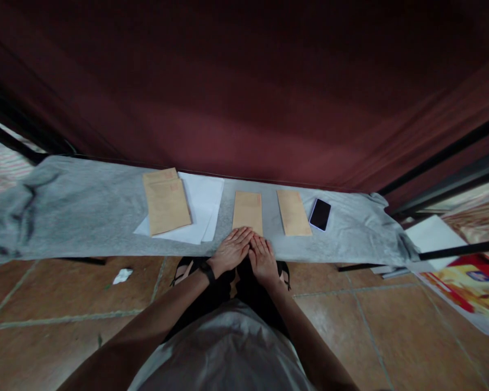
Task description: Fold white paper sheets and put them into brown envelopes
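Observation:
A brown paper envelope [248, 209] lies upright in front of me on the grey cloth of the narrow table. Both my hands rest on its near end. My left hand [233, 247], with a dark band at the wrist, lies flat with fingers stretched out. Beside it, my right hand [263, 258] is flat too, its fingertips meeting those of the left. To the right is another brown envelope [294, 213], apart from my hands. On the left, several brown envelopes [168, 206] overlap on top of white paper sheets [206, 203].
A phone [320, 214] with a dark screen lies right of the envelopes. Grey cloth [93, 212] covers the table. A dark red panel [244, 108] rises behind it. Crumpled white paper [123, 276] lies on the tiled floor, and a colourful box [472, 293] stands at the right.

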### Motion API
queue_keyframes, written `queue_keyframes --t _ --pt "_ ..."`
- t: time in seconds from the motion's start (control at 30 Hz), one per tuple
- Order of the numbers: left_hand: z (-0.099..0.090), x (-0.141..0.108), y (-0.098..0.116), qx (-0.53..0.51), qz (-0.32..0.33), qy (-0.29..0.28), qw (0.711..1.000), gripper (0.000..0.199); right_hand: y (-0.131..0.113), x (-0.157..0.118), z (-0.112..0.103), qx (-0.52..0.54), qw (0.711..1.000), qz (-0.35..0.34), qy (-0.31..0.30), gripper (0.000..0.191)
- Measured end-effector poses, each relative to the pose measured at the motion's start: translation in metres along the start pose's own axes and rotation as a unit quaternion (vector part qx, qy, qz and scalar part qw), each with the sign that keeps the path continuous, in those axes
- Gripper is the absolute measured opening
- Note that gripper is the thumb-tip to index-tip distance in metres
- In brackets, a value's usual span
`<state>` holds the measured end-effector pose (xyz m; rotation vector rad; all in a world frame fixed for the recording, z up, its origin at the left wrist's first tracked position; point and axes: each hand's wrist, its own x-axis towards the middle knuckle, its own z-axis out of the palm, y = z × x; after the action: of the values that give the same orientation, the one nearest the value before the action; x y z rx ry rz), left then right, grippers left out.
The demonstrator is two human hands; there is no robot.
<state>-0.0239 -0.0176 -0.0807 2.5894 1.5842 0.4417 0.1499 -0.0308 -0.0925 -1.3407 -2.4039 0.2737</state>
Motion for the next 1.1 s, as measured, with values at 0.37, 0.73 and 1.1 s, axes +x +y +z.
queue_keyframes --t 0.37,0.73,1.1 --pt "0.005 -0.011 -0.021 0.039 -0.103 0.015 0.994 0.058 0.008 -0.007 -0.006 -0.066 0.997 0.023 0.012 0.056" --pt "0.008 0.029 0.005 -0.007 -0.08 -0.052 0.995 0.055 0.011 -0.005 0.003 -0.041 0.998 0.033 0.031 0.052" --pt "0.012 0.102 -0.032 0.01 -0.122 -0.027 0.992 0.056 0.007 -0.006 -0.003 -0.045 0.998 0.031 0.036 0.051"
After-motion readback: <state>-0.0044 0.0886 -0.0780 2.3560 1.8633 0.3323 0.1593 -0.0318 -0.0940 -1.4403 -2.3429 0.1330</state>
